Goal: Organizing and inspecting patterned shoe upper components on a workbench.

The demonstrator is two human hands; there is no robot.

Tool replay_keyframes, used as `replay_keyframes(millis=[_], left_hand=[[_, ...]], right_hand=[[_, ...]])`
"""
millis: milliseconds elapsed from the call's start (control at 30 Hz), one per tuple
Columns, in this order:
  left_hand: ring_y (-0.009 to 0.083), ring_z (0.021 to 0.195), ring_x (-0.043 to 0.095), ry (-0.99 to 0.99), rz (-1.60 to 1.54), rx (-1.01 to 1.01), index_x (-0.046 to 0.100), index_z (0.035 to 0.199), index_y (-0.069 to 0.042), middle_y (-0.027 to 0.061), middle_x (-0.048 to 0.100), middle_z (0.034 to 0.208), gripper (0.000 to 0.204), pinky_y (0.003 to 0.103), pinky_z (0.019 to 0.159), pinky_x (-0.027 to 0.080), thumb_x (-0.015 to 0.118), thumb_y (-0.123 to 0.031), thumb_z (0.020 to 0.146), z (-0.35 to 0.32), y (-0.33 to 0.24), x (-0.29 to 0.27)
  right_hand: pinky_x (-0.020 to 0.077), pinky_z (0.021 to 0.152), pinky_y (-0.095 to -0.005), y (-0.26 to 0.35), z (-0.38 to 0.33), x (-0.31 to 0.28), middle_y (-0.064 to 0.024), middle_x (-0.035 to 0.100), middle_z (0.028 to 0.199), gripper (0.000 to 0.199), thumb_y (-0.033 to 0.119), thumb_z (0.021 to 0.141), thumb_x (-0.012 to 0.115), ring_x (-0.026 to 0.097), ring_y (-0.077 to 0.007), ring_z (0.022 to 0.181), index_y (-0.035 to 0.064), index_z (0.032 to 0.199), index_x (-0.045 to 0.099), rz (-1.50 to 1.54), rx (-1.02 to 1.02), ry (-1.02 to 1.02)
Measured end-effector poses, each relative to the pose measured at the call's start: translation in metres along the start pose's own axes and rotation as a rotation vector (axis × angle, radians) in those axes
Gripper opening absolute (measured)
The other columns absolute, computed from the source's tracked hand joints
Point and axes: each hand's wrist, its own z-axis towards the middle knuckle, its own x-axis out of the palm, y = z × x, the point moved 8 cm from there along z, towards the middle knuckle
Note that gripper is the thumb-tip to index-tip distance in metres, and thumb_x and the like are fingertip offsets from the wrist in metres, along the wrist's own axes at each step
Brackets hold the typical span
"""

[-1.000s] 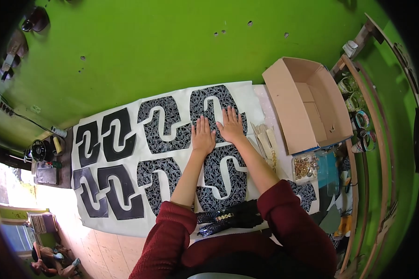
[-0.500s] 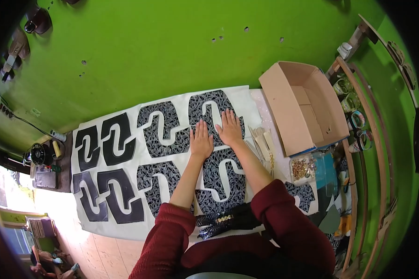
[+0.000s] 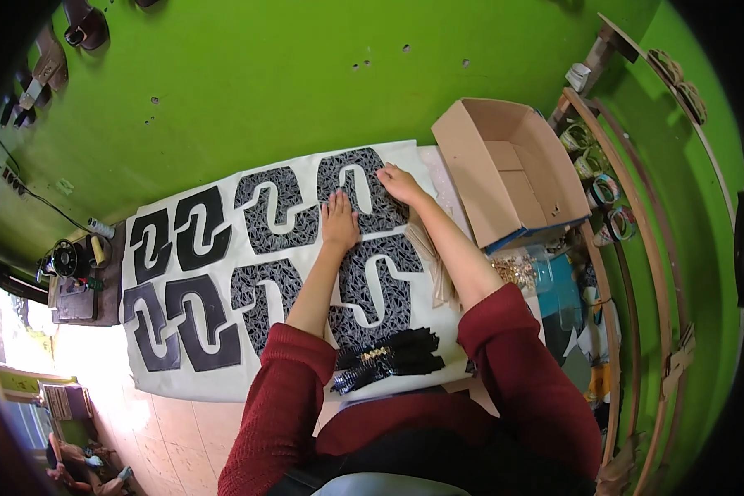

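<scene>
A black-and-white patterned piece (image 3: 331, 172), cut in a curved S-like shape, lies flat at the far right of the white sheet (image 3: 223, 388). My left hand (image 3: 339, 221) rests flat on its lower left part, fingers stretched out. At its right edge is my right hand (image 3: 398, 182), fingers curled in and fingertips against the edge; whether they pinch anything is hidden. Another patterned piece (image 3: 351, 277) lies just nearer to me. More patterned pieces (image 3: 256, 186) lie to the left, one partly behind my left forearm. Plain black pieces (image 3: 208, 207) lie farther left.
An open cardboard box (image 3: 488, 182) stands at the right, with a clear tray of small shiny parts (image 3: 512, 269) nearer me. Pale strips (image 3: 430, 260) lie beside my right forearm. Black straps with gold trim (image 3: 388, 360) lie at the front. Wooden rack rails (image 3: 591, 273) rise at far right.
My right hand has slid up to the patterned piece's right edge and its fingers have curled. My left hand stays flat on the piece. The whole view has shifted slightly.
</scene>
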Motion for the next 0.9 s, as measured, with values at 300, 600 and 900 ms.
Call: replay_keyframes(millis=[300,600,900], left_hand=[[0.0374,0.135,0.016,-0.318,-0.225,0.268,0.021,0.138,0.004,0.0209,0.02,0.145,0.057,0.05,0.108,0.014,0.038,-0.023,0.091,-0.048,-0.115,-0.089],[0.0391,0.135,0.014,-0.257,-0.266,0.436,0.022,0.136,0.007,0.0246,0.019,0.143,0.062,0.051,0.108,0.014,0.046,-0.015,0.084,-0.164,-0.259,-0.097],[0.0377,0.134,0.016,0.109,-0.267,0.492,0.02,0.138,0.003,0.0222,0.022,0.143,0.072,0.049,0.108,0.016,0.058,-0.023,0.082,-0.238,-0.318,0.049]], right_hand=[[0.037,0.098,-0.0334,0.017,-0.101,-0.06,-0.0183,0.051,0.125,0.03,0.015,0.083,0.055,0.047,-0.0308,0.118,0.003,0.11,0.058,0.246,-0.148,-0.04],[0.0324,0.102,-0.0344,0.003,-0.27,-0.152,-0.0189,0.047,0.129,0.033,0.011,0.085,0.052,0.041,-0.0307,0.124,-0.0014,0.116,0.053,0.215,-0.18,-0.065],[0.0414,0.093,-0.0384,-0.128,-0.403,-0.159,-0.019,0.057,0.115,0.03,0.011,0.08,0.058,0.052,-0.0319,0.11,0.0003,0.108,0.058,-0.032,0.226,-0.064]])
